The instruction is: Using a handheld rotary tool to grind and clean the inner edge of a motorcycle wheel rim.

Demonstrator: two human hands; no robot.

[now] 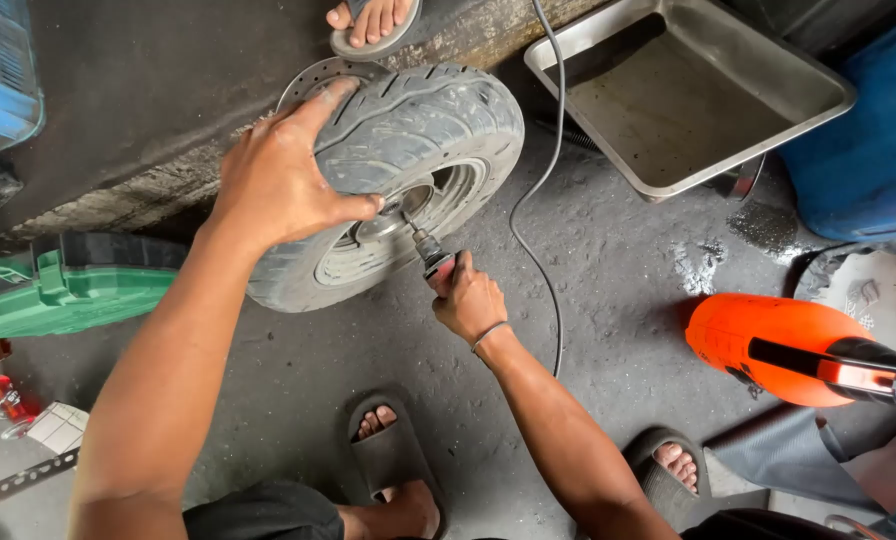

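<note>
A small scooter wheel (pixel 423 120) with a black tyre and grey rim stands upright on the floor. My left hand (pixel 283 175) grips the top of the tyre, thumb on the rim near the hub. My right hand (pixel 466 300) is closed around a small rotary tool (pixel 430 250), its tip pointing into the hub of the wheel. A black cord (pixel 543 180) runs from the tool away toward the top. A brake disc (pixel 303 82) shows behind the tyre.
A steel tray (pixel 688 90) lies at the upper right beside a blue container (pixel 868 150). An orange tool (pixel 783 345) sits at right. A green plastic case (pixel 68 290) is at left. Another person's sandalled foot (pixel 373 20) is at the top. My own feet in sandals (pixel 388 450) are below.
</note>
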